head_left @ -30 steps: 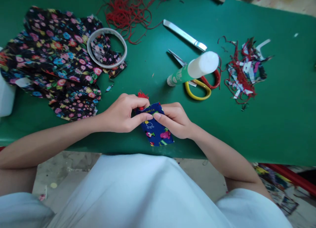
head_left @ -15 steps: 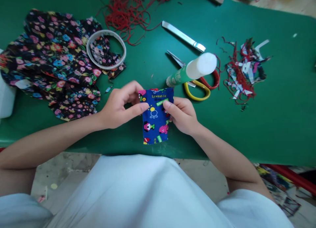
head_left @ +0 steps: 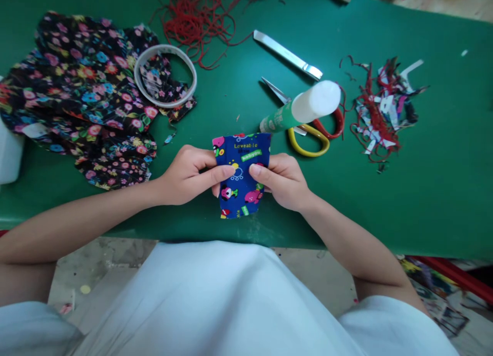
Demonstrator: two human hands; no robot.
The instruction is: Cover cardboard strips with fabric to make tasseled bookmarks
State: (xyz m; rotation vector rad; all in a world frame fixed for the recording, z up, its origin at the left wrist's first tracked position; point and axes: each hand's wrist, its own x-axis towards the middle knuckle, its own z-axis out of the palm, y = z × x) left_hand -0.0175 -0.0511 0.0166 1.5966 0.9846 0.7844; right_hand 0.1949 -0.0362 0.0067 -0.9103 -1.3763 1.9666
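Observation:
A small blue piece of fabric (head_left: 241, 189) printed with cartoon animals and lettering is held above the table's front edge. My left hand (head_left: 190, 176) grips its left side, thumb on the front and fingers behind. On the right side my right hand (head_left: 283, 179) pinches it the same way, its fingers mostly hidden by the cloth. Just beyond the fabric stands a glue stick (head_left: 283, 117) with a white cap. Behind the glue lie scissors (head_left: 308, 145) with one yellow and one red handle loop, partly covered by it.
Black floral fabric (head_left: 88, 89) lies at left, a roll of tape (head_left: 138, 78) on it. Tangled red cord (head_left: 196, 22) and metal tweezers (head_left: 287, 54) are at the back. A pile of scraps (head_left: 379, 114) sits right on the green table (head_left: 423, 202). A white container (head_left: 10, 150) stands far left.
My left thumb has slid further in over the front of the fabric, and the left fingers now reach behind it. The fabric has risen slightly and its lower end tilts a little.

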